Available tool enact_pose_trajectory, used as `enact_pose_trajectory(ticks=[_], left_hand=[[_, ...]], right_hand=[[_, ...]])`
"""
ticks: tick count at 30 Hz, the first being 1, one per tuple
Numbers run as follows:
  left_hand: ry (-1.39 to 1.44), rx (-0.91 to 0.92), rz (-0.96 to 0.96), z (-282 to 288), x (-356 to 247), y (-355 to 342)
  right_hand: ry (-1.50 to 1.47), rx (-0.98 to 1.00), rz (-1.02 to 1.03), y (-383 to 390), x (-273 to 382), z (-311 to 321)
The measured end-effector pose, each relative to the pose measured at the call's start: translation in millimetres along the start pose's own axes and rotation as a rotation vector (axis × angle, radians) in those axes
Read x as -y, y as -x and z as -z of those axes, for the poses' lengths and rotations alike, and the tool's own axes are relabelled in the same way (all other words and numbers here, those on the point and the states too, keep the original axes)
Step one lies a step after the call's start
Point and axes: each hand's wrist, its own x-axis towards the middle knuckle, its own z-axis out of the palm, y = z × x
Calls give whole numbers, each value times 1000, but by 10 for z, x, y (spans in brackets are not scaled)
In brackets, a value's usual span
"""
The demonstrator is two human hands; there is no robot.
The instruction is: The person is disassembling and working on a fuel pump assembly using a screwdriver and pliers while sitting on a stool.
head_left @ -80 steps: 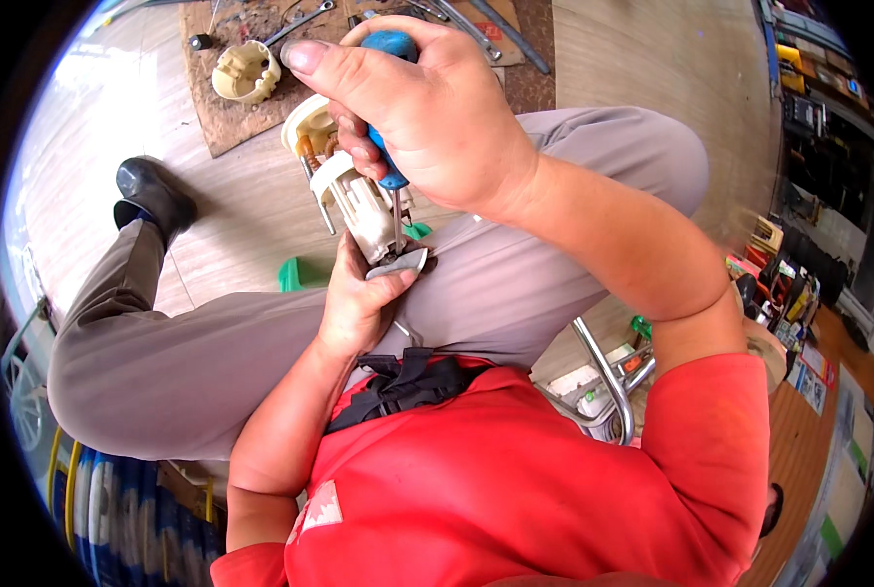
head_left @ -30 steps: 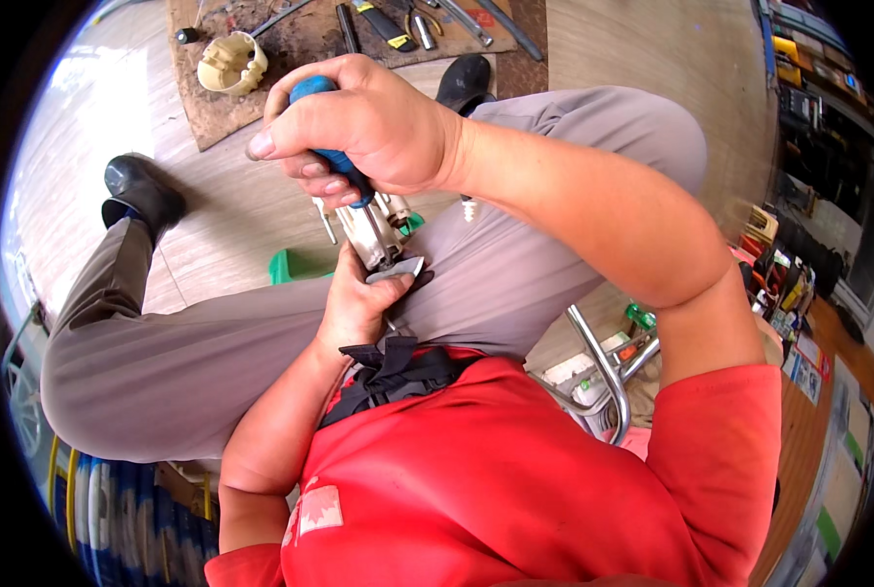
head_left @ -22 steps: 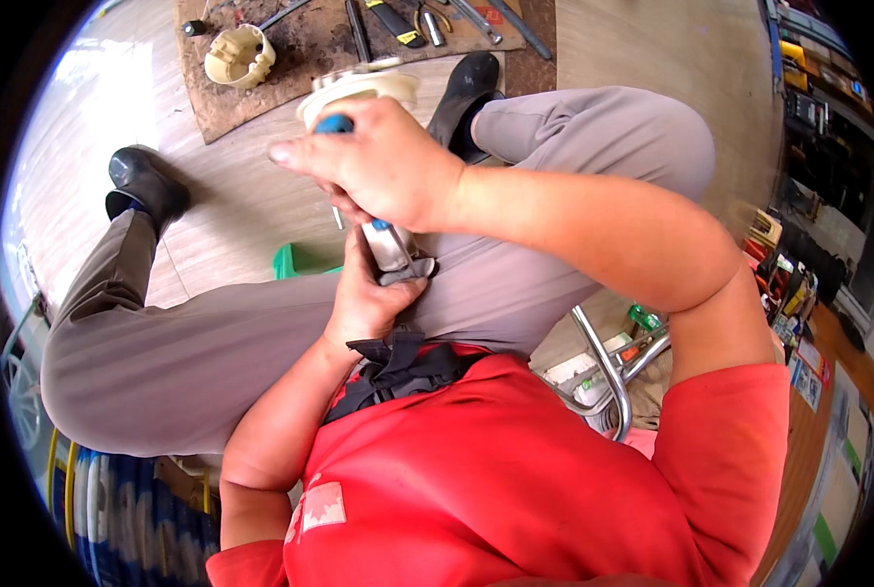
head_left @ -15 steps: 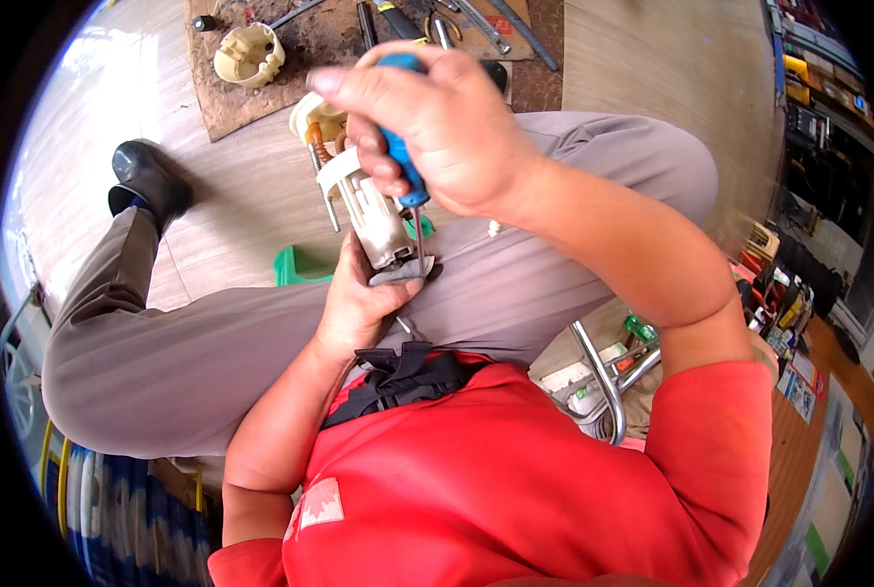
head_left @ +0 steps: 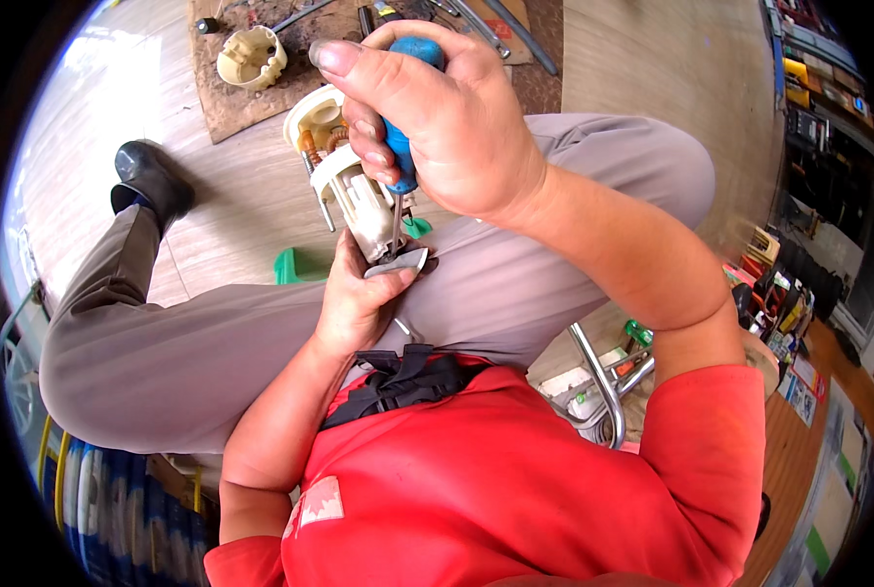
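A blue-handled screwdriver (head_left: 400,166) is wrapped in my right hand (head_left: 466,127), its shaft pointing down. The tip meets the lower end of a white fuel pump assembly (head_left: 360,201), beside a flat grey piece (head_left: 398,265). My left hand (head_left: 354,305) grips that lower end, with the thumb against the grey piece. Toward its far end, the assembly has a round cream flange (head_left: 305,112), metal rods and a brown ribbed hose (head_left: 310,144). The assembly leans over my thigh. My right hand covers part of the view behind it; the exact tip contact is too small to tell.
A cream plastic cup-shaped housing (head_left: 251,59) stands on a stained board (head_left: 217,112) with several tools at the far side. A green stool (head_left: 290,266) shows beneath my legs. A thin bent metal piece (head_left: 403,327) lies on my lap. Crowded shelves (head_left: 813,127) line the right.
The screwdriver tip has shifted left and inward, from the grey piece's right side to where it meets the assembly. My right hand has risen slightly in view. My left hand keeps its hold.
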Motion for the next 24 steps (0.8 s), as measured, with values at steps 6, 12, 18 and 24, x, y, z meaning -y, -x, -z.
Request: enact_pose_trajectory(ticks=[6, 12, 18, 24], left_hand=[[45, 2, -3, -5, -8, 20], [73, -20, -21, -15, 9, 19], [-54, -63, 60, 93, 156, 47], [-155, -83, 88, 1, 112, 63]], right_hand=[[13, 38, 28, 27, -14, -30], [101, 146, 160, 151, -89, -55], [-53, 213, -90, 70, -192, -48], [-166, 301, -222, -55, -200, -7]])
